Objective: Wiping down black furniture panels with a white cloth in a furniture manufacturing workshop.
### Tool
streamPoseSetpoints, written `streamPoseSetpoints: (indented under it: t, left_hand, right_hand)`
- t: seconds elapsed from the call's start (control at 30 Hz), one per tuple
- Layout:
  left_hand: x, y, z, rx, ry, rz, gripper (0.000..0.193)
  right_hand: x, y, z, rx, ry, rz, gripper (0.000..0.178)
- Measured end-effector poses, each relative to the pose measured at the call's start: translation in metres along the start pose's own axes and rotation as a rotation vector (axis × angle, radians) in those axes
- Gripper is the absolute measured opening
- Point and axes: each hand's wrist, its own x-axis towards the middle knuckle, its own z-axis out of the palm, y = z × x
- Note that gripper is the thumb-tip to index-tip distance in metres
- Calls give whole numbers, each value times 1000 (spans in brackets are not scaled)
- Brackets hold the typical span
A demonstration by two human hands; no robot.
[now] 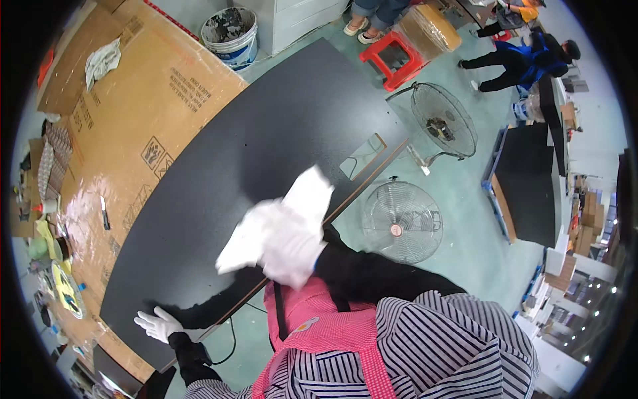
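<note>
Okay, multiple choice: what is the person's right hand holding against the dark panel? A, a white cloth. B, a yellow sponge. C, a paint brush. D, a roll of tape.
A: the gloved right hand presses a crumpled white cloth onto the dark panel, while the gloved left hand rests flat near the panel's end.

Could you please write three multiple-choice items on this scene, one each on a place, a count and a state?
1. Where does the left hand rest?
A. on the dark panel
B. on the bucket
C. on the red stool

2. How many fans stand on the floor?
A. one
B. two
C. four

3. What is the right hand doing?
A. hanging free
B. pressing a white cloth on the panel
C. gripping a knife

Answers:
1 A, glove flat at the panel's near end.
2 B, near fan and far fan.
3 B, cloth bunched under the glove.
</note>
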Motion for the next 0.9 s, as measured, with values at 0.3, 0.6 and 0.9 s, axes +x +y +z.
streamPoseSetpoints:
  t: [0.3,0.6,0.9]
  left_hand:
    - [-10,226,-127,-634,-55,447,68]
    - [-15,285,-126,-559,-2,531,64]
    - [-16,290,-137,-570,-9,516,64]
  right_hand:
    - [11,206,-102,-827,471,1009,51]
    - [-25,61,-43,-389,502,391,31]
    - [-25,262,-135,-685,681,1049,69]
